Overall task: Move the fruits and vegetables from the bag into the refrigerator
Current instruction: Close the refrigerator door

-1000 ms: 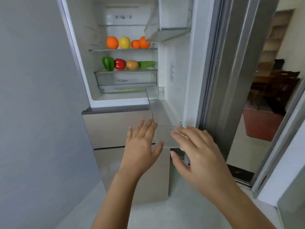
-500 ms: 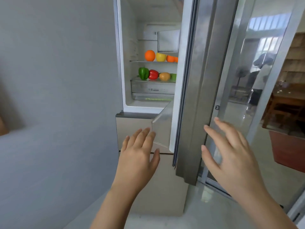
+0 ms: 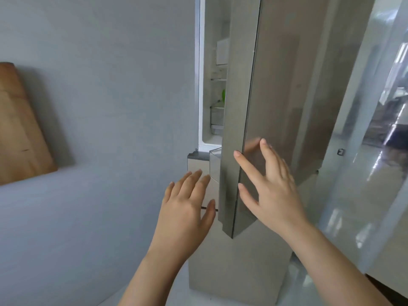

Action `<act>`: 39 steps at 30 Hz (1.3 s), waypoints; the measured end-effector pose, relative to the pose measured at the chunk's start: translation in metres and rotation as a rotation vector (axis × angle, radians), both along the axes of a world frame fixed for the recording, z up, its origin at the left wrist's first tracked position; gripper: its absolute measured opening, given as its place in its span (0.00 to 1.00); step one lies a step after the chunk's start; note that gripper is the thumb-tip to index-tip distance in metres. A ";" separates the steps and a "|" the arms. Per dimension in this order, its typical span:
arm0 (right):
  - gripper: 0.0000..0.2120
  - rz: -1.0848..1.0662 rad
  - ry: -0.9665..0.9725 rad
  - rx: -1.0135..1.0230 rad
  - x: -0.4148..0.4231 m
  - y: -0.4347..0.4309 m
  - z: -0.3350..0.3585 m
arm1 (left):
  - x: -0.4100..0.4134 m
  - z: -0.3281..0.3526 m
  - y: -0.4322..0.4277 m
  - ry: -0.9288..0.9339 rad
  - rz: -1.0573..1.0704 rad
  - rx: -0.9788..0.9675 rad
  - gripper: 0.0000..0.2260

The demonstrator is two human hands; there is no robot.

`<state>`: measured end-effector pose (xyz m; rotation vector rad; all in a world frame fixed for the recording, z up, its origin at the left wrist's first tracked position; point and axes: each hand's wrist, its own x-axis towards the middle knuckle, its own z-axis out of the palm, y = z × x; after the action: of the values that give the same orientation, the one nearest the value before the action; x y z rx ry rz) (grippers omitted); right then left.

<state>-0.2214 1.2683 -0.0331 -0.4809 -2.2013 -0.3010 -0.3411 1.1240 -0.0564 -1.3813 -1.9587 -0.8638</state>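
The refrigerator door (image 3: 276, 89), steel-coloured, stands nearly closed, leaving a narrow gap onto the white interior (image 3: 217, 102). Through the gap only a sliver of a green vegetable (image 3: 223, 96) shows on a shelf; the other produce is hidden. My right hand (image 3: 271, 186) lies flat with spread fingers on the outer face of the door near its lower edge. My left hand (image 3: 187, 202) is held open, fingers straight, in front of the lower drawers (image 3: 198, 166), holding nothing. No bag is in view.
A grey wall (image 3: 99, 129) fills the left side, with a wooden board (image 3: 19, 129) leaning on it. A glass sliding door (image 3: 371, 151) stands to the right of the refrigerator. Pale floor lies below.
The refrigerator door has swung from wide open to almost closed, hiding the fruit and vegetables. My right hand moved from the door's inner bin onto its outer face.
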 end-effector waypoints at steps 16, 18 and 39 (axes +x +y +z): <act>0.20 0.175 0.141 0.255 -0.224 0.095 -0.009 | -0.151 -0.019 0.075 -0.064 0.306 -0.044 0.20; 0.20 0.149 0.142 0.269 -0.249 0.107 -0.010 | -0.168 -0.022 0.083 -0.064 0.313 -0.057 0.21; 0.29 -0.281 0.016 0.354 -0.405 0.239 -0.033 | -0.359 -0.022 0.200 -0.015 0.088 -0.033 0.19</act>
<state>-0.6262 1.5071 -0.0656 -0.5893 -2.0050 -0.8184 -0.7001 1.3239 -0.0788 -1.3006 -2.0375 -0.8066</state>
